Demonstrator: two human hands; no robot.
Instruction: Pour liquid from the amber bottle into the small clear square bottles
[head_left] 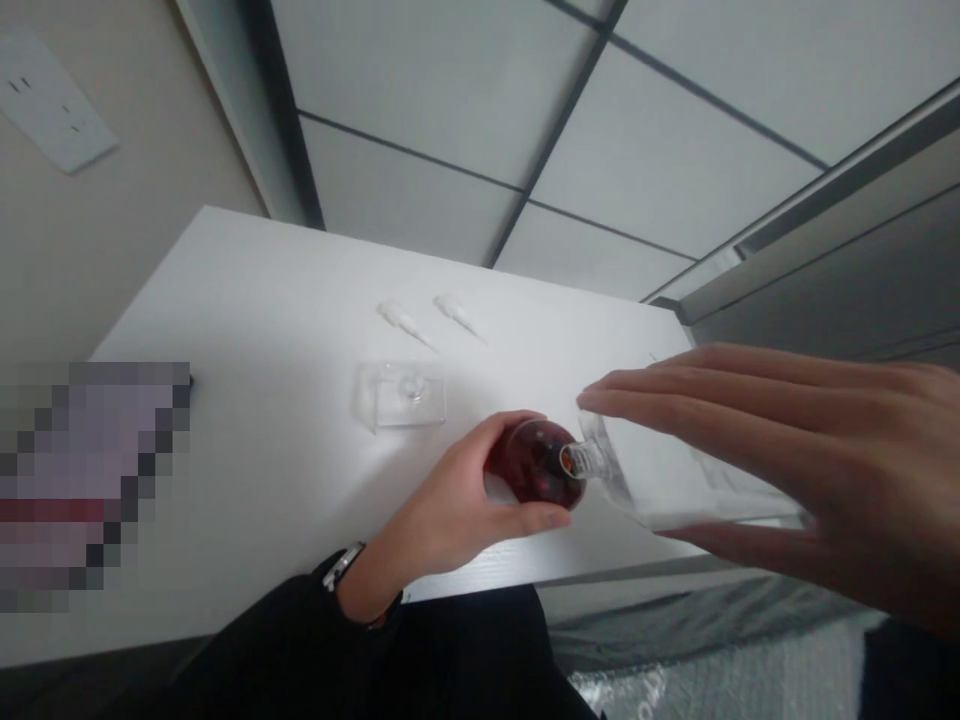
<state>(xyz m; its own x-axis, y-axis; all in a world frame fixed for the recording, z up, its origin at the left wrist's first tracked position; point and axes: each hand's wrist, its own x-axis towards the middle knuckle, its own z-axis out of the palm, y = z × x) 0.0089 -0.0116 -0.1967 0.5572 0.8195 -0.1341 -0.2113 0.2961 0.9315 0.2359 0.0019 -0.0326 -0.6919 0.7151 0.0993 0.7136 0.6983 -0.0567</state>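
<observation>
My left hand (457,505) is closed around a rounded, dark red vessel (531,465), apparently glass, above the front part of the white table. In my right hand (810,430) is a clear, square-sided bottle (660,470), gripped between the fingers above and the thumb below. The bottle lies tilted on its side, its open threaded neck (581,461) at the red vessel. Whether the neck touches the vessel or sits just over its mouth, I cannot tell. Beyond my left hand lies a clear rectangular piece (410,395) with a round knob.
Two small translucent pointed nozzles (403,323) lie towards the back of the white table (262,300). A blurred-out, dark-edged device (90,470) is at the left. Panelled cabinet doors (442,90) stand behind the table, and a wall socket (56,105) is at upper left.
</observation>
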